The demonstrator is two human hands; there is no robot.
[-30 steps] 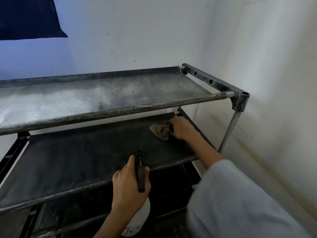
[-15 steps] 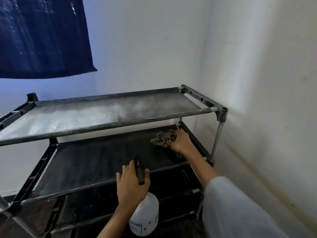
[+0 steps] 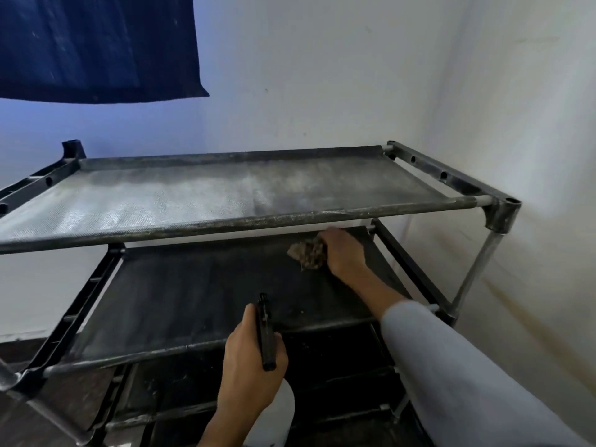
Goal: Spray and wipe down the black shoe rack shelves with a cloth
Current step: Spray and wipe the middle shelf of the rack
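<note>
A black shoe rack [image 3: 503,214] stands in a room corner. Its top shelf [image 3: 193,201] looks grey, dusty and wet. The second shelf [image 3: 180,291] is darker. My right hand [image 3: 343,253] reaches under the top shelf and presses a crumpled brownish cloth [image 3: 308,253] on the far right of the second shelf. My left hand [image 3: 251,366] grips a white spray bottle [image 3: 283,421] by its black trigger head [image 3: 266,333], in front of the second shelf's front bar. Lower shelves are dark and partly hidden by my arms.
White walls close in behind and to the right of the rack. A dark blue cloth [image 3: 96,46] hangs on the wall at the upper left. Dark floor [image 3: 19,424] shows at the lower left.
The view has pulled back and up, showing the rack's left end. My right hand has shifted the cloth slightly on the second shelf. The left hand still holds the bottle.
</note>
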